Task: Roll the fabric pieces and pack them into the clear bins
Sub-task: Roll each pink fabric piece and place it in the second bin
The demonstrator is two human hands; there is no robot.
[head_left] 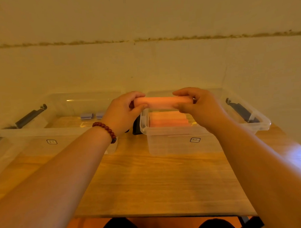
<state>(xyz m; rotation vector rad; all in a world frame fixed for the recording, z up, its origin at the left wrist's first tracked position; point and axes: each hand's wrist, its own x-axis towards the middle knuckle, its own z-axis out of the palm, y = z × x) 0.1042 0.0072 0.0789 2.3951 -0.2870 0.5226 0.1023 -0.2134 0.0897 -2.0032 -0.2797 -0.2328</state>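
**While pinched at both ends, the pink roll [163, 101] hangs above the right bin [173, 144]**

Light, limp cloth, it would likely sag or unwind if taken mid-span, so the ends are the place to hold. Left hand [120, 115] and right hand [202, 110] each curl fingers and thumb round one end. Other pink rolls [168, 121] lie inside that bin; two blue rolls [86, 115] sit in the left bin [45, 144] on the counter [157, 181].

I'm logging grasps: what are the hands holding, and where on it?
A rolled pink fabric piece, held by its two ends: the left hand grips the left end, the right hand the right end.
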